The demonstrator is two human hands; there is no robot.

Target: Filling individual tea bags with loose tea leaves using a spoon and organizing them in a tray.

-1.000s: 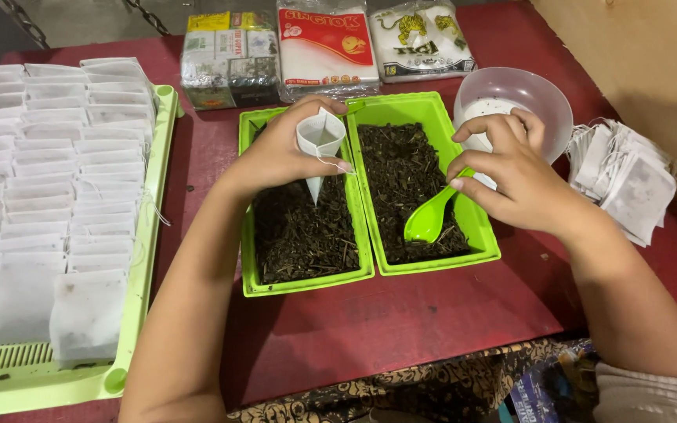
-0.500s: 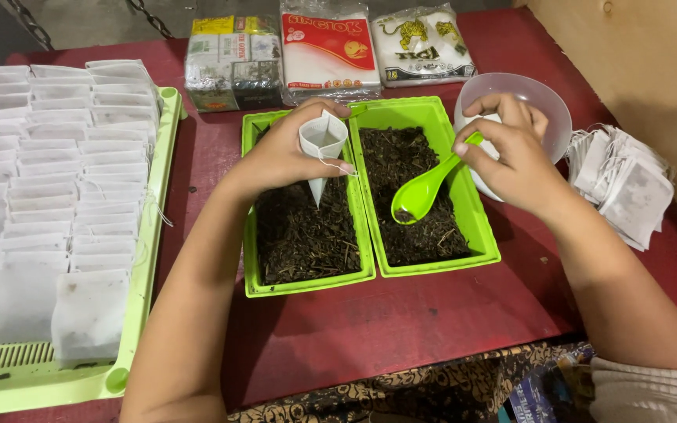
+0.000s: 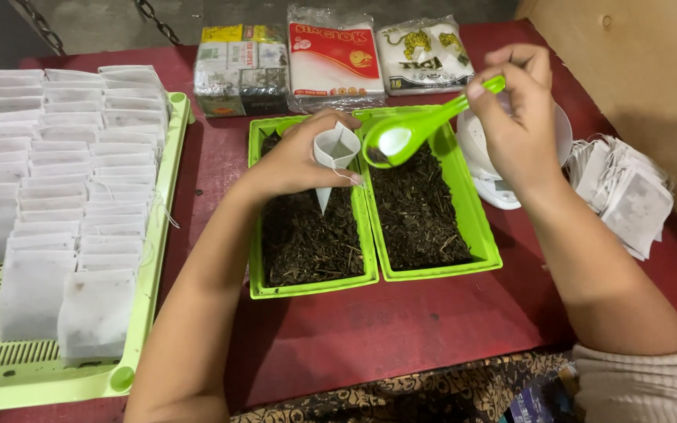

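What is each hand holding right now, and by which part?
The left hand pinches an open white filter bag by its rim. The right hand holds a green spoon by its handle end.

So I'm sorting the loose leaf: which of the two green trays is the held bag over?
The left green tray. The left hand holds the open white bag above its far end; the right green tray lies under the green spoon.

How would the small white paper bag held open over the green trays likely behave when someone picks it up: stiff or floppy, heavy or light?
The paper bag probably flops: the left hand pinches its mouth open. It looks thin, so likely very light. Its pointed bottom suggests it would tip over if set down among the loose leaves.
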